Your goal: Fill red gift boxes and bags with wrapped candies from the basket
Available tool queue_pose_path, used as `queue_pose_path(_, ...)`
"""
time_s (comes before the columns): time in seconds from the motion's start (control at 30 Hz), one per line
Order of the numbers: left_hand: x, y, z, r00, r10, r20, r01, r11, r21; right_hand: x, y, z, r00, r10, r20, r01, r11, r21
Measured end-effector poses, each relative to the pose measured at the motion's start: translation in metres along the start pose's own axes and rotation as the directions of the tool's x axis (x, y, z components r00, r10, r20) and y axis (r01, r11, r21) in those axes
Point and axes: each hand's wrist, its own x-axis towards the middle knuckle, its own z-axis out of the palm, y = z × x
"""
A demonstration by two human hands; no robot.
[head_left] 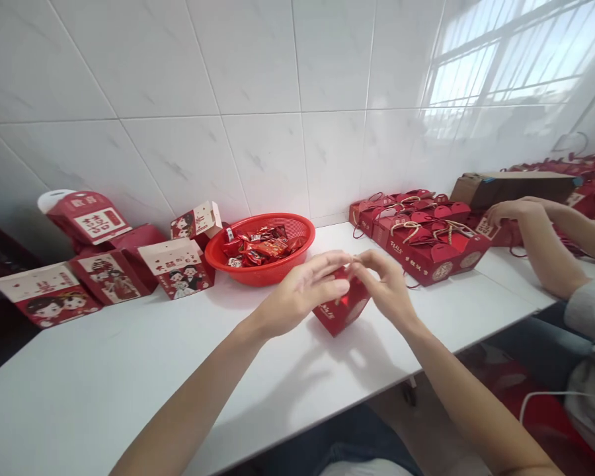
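A small red gift box (338, 317) with gold lettering stands on the white table, turned corner-on to me. My left hand (313, 284) grips its upper left side, thumb in front and fingers stretched over the top. From the right, my right hand (385, 283) closes its bent fingers on the top edge, where the fingertips of both hands meet. The hands cover most of the box's top, so flaps and cord there are hard to make out. Just behind my left hand is a red plastic basket (258, 276) holding shiny red wrapped sweets (268, 246).
Decorated boxes (110, 276) line the wall at left. Red boxes with cord handles (421, 254) stand in rows at right. Beyond them are a brown carton (513, 188) and a co-worker's arms (540, 231). The white table (129, 370) has its front edge near me.
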Motion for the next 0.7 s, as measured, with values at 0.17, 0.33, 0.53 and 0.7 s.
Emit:
queue_pose_path(0.17, -0.016, -0.01, -0.018, 0.99, -0.137, 0.042, 0.132, 0.987, 0.096, -0.011, 0.004, -0.078, 0.931, 0.011, -0.364, -0.024, 0.999, -0.032)
queue_pose_path(0.33, -0.031, -0.031, -0.044, 0.972, -0.234, -0.033, 0.236, 0.963, 0.129, -0.017, 0.027, -0.165, 0.752, -0.003, -0.659, -0.072, 0.994, -0.086)
queue_pose_path(0.53, -0.042, -0.047, -0.056, 0.957, -0.271, -0.1, 0.283, 0.949, 0.137, -0.004, 0.068, -0.226, 0.586, 0.018, -0.81, -0.169, 0.981, -0.1)
queue_pose_path(0.7, -0.048, -0.053, -0.057, 0.952, -0.289, -0.103, 0.301, 0.945, 0.129, 0.022, 0.094, -0.234, 0.558, 0.089, -0.825, -0.265, 0.961, -0.076)
